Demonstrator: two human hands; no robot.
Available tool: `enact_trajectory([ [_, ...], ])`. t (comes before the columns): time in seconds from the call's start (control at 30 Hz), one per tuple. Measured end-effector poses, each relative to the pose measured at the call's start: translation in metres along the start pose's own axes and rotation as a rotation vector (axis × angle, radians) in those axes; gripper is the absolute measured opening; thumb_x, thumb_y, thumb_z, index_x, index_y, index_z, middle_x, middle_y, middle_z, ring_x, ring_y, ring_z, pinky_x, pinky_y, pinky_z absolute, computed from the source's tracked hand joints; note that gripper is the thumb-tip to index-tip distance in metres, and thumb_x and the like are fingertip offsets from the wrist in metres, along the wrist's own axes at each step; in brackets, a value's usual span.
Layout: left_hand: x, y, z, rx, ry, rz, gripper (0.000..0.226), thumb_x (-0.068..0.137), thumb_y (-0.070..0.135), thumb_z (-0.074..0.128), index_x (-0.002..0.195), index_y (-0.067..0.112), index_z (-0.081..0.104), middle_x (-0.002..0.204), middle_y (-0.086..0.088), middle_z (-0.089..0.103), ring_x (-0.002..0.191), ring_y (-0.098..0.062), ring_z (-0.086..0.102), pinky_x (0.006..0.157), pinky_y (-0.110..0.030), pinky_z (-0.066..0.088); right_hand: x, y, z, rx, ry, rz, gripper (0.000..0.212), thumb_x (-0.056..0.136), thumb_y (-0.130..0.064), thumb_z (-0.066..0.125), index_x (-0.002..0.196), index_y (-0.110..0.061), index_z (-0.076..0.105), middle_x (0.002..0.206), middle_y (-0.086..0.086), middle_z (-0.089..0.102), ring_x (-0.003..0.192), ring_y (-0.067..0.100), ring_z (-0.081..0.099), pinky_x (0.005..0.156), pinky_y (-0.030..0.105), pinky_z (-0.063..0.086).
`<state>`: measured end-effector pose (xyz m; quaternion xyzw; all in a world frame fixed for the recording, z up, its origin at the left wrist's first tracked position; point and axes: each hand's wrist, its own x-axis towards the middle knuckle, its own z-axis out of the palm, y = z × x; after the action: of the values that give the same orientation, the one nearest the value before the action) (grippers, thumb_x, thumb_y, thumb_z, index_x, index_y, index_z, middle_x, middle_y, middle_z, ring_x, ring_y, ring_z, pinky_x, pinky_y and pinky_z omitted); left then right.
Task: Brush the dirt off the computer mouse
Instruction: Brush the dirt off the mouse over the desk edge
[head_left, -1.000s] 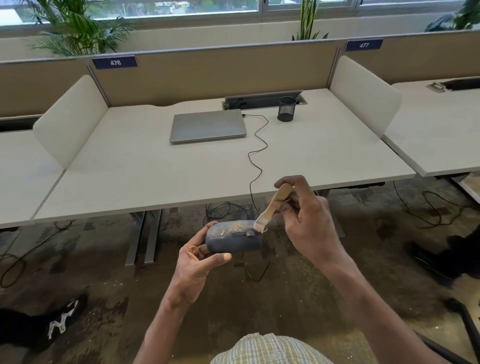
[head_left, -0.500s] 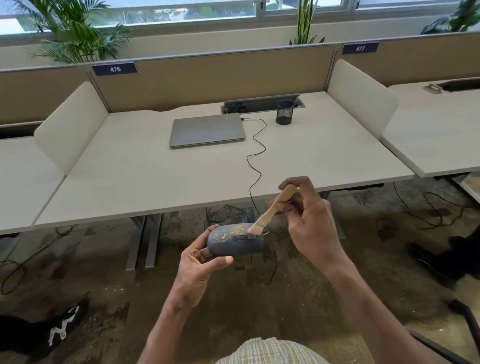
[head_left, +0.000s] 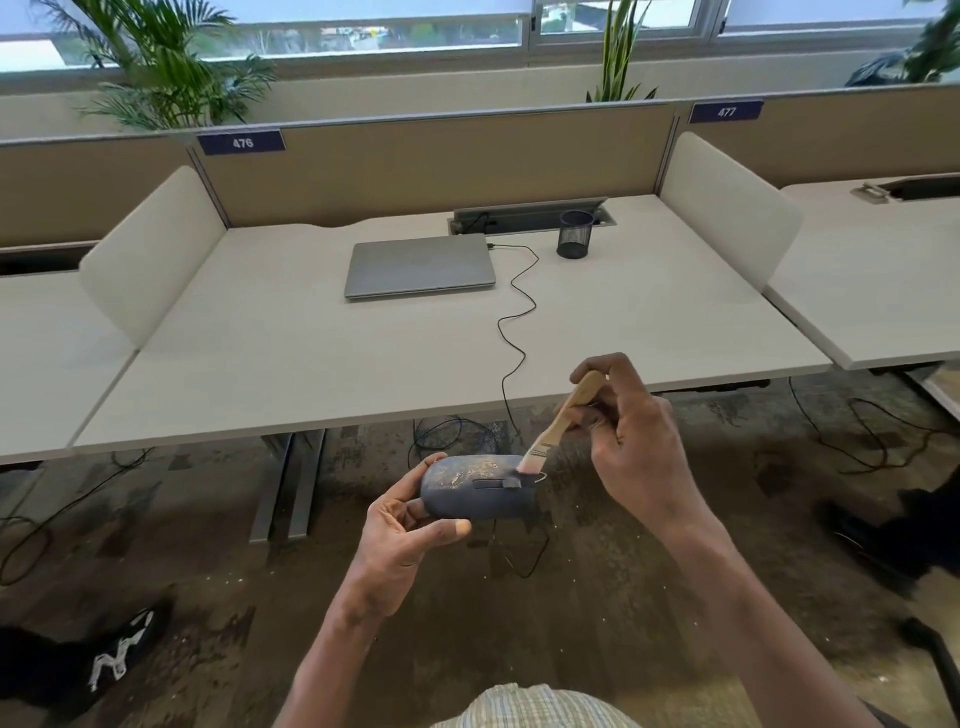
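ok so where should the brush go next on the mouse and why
Probably sweep the brush leftward across the top of the mouse. Its bristles touch the right end, while the tan dirt lies left of them. The left hand grips the mouse from its left end; the right hand holds the brush handle.

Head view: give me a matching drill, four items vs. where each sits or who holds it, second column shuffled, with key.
1. computer mouse
2. brush
3. laptop
4. mesh pen cup

A. closed, lying flat on the desk
B. gripped in the left hand
C. upright on the desk, by the cable hatch
D. pinched in the right hand, bristles on the mouse

Pairs: 1-B, 2-D, 3-A, 4-C
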<state>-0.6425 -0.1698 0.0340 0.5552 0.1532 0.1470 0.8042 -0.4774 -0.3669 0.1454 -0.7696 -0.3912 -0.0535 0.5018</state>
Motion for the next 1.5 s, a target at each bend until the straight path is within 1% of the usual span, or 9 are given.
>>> enact_trajectory([
  [0.13,-0.002,-0.001,0.005,0.013,-0.013,0.005,0.081,0.056,0.031,0.104,0.130,0.037,0.071,0.131,-0.008,0.071,0.124,-0.028,0.068,0.085,-0.029,0.063,0.009,0.000,0.002,0.002,0.006,0.007,0.041,0.094,0.013,0.055,0.113,-0.023,0.048,0.089,0.001,0.071,0.083,0.008,0.073,0.072,0.029,0.063],
  [0.3,-0.001,0.003,0.003,0.011,-0.015,0.007,0.081,0.059,0.028,0.103,0.132,0.033,0.070,0.131,-0.011,0.071,0.122,-0.031,0.069,0.085,-0.031,0.064,0.009,0.003,-0.009,0.041,-0.041,-0.001,0.054,0.091,0.018,0.050,0.107,-0.033,0.047,0.088,-0.005,0.071,0.087,0.006,0.073,0.075,0.025,0.062],
  [0.4,-0.001,0.001,0.002,0.028,-0.022,0.002,0.080,0.059,0.028,0.103,0.132,0.034,0.070,0.129,-0.007,0.072,0.122,-0.030,0.069,0.084,-0.031,0.064,0.014,0.001,-0.002,0.071,-0.115,0.008,0.054,0.089,0.023,0.046,0.106,-0.028,0.048,0.087,-0.002,0.070,0.087,0.010,0.073,0.076,0.030,0.063],
  [0.5,-0.001,-0.001,0.006,0.035,-0.018,-0.006,0.080,0.059,0.027,0.103,0.132,0.034,0.071,0.130,-0.009,0.072,0.121,-0.032,0.069,0.083,-0.031,0.064,0.016,0.000,-0.002,0.084,-0.079,0.003,0.049,0.089,0.023,0.045,0.108,-0.022,0.048,0.089,-0.003,0.072,0.087,0.009,0.073,0.077,0.029,0.063],
  [0.6,0.000,0.003,0.008,0.047,-0.003,-0.004,0.079,0.058,0.030,0.103,0.131,0.036,0.071,0.129,-0.007,0.072,0.121,-0.030,0.070,0.084,-0.031,0.064,0.013,-0.001,-0.008,0.079,-0.084,-0.016,0.054,0.088,0.022,0.046,0.108,-0.027,0.048,0.089,-0.004,0.072,0.089,0.009,0.074,0.076,0.028,0.063],
  [0.83,-0.002,0.000,0.011,0.032,0.005,-0.017,0.082,0.055,0.032,0.104,0.130,0.034,0.071,0.129,-0.011,0.072,0.121,-0.031,0.069,0.085,-0.031,0.064,0.013,-0.006,0.004,0.042,-0.149,-0.024,0.052,0.088,0.022,0.044,0.108,-0.025,0.049,0.091,0.003,0.069,0.088,0.012,0.072,0.075,0.038,0.063],
  [1.1,-0.001,-0.001,0.007,-0.003,0.004,-0.042,0.090,0.053,0.029,0.105,0.134,0.027,0.067,0.128,-0.012,0.072,0.120,-0.030,0.070,0.084,-0.030,0.064,0.013,-0.003,-0.005,0.028,-0.188,-0.022,0.061,0.087,0.023,0.043,0.105,-0.036,0.048,0.090,0.001,0.070,0.087,0.011,0.073,0.074,0.033,0.063],
  [1.27,-0.002,-0.005,0.006,-0.009,-0.014,-0.061,0.092,0.058,0.016,0.099,0.141,0.019,0.059,0.124,-0.014,0.075,0.115,-0.028,0.073,0.082,-0.027,0.063,0.020,-0.003,0.006,0.070,-0.181,0.006,0.062,0.085,0.025,0.038,0.102,-0.034,0.048,0.093,0.009,0.069,0.086,0.013,0.072,0.075,0.030,0.063],
  [1.5,-0.004,-0.004,-0.001,-0.019,-0.013,-0.061,0.087,0.062,0.011,0.094,0.141,0.019,0.058,0.126,-0.011,0.074,0.117,-0.029,0.072,0.083,-0.028,0.064,0.016,0.003,0.001,0.094,-0.170,-0.012,0.060,0.084,0.026,0.040,0.104,-0.030,0.049,0.089,0.006,0.069,0.087,0.013,0.073,0.074,0.026,0.062],
])
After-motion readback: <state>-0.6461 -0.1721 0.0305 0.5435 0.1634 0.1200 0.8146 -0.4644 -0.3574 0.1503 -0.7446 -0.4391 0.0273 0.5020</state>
